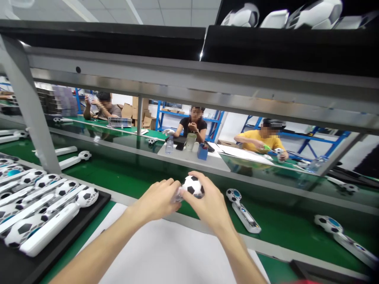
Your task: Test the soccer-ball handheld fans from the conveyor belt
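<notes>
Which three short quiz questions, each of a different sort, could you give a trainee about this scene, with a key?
1. True or false: both hands touch the football-patterned ball.
2. Where is the black tray? A) on the person's left B) on the person's right
3. What colour is the conveyor belt?

Key
1. True: the left hand and the right hand meet on it.
2. A
3. Green
</notes>
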A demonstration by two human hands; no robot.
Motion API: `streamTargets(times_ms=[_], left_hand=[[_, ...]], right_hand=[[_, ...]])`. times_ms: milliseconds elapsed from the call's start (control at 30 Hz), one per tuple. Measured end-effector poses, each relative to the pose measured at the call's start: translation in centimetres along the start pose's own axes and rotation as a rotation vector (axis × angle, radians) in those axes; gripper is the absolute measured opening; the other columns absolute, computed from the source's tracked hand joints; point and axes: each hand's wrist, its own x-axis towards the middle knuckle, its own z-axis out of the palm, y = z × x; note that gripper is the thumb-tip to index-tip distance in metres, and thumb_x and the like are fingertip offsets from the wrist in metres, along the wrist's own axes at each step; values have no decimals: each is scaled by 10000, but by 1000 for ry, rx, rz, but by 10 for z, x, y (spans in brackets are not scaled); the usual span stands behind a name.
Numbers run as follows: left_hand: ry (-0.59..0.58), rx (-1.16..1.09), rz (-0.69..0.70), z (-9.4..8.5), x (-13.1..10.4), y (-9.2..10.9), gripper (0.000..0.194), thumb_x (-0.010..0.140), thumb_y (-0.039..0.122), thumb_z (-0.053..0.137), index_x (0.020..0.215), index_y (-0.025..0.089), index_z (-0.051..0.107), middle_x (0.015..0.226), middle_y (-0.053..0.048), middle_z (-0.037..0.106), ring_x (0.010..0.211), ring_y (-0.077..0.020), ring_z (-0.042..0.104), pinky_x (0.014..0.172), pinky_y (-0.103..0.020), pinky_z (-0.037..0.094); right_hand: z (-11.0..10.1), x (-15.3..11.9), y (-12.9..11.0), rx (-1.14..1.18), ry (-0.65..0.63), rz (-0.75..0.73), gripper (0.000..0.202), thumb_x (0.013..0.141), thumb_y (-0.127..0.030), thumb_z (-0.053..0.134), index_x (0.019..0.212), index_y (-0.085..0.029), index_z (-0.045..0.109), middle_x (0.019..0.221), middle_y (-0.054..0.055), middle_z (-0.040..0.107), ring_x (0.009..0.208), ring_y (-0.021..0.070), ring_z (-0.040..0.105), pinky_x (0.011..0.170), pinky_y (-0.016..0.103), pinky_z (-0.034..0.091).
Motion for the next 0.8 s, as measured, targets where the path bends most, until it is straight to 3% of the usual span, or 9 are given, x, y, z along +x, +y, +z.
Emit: streamTargets(times_ms=[133, 300, 400, 500, 633, 800], left_hand=[[-151, -12, -60, 0, -5, -11, 311, 849, 333, 552, 1137, 230, 610, 1070, -80, 676, 829, -261, 652, 625, -313, 398], [-266, -40, -132, 9, -7, -22, 336, 833, 358, 567, 1137, 238, 646, 1125, -98, 689, 904, -291, 661, 663, -329, 432], [-292, -46, -183, 20, -2, -31, 298, 813, 355, 605, 1077, 234, 672, 1049, -91, 700, 889, -279, 653, 644, -324, 442], [-262, -43, -244, 35, 7, -45, 239, 856, 367, 616, 1007, 189, 666, 952, -61, 685, 816, -209, 630, 680, -327, 478], [-146, 3, -394, 62, 15, -68, 270, 947, 402, 550, 971, 148, 639, 891, -34, 655, 785, -160, 619, 766, -356, 515], [-23, 51, -548, 88, 13, -94, 280, 956, 400, 545, 1028, 144, 633, 922, -41, 659, 834, -174, 640, 800, -380, 530]], right_hand=[[-3, 14, 30, -127, 59, 113, 439, 809, -426, 628, 1229, -317, 563, 1042, 29, 686, 919, 261, 655, 773, 352, 471], [-5, 29, 70, -302, 105, 265, 578, 751, -449, 673, 1245, -195, 514, 952, 107, 709, 907, 357, 668, 740, 389, 460], [-1, 34, 88, -381, 93, 295, 552, 814, -451, 615, 1276, -173, 497, 1045, 140, 688, 970, 372, 661, 756, 394, 463], [6, 35, 101, -445, 67, 303, 607, 895, -394, 544, 1426, -158, 367, 1211, 177, 617, 1060, 361, 635, 794, 401, 472], [11, 36, 113, -491, -27, 336, 642, 965, -370, 508, 1512, -188, 225, 1219, 138, 610, 1051, 296, 634, 858, 442, 502], [10, 35, 125, -506, -322, 394, 475, 958, -363, 593, 1382, -185, 474, 1195, 102, 623, 1010, 248, 642, 896, 474, 525]])
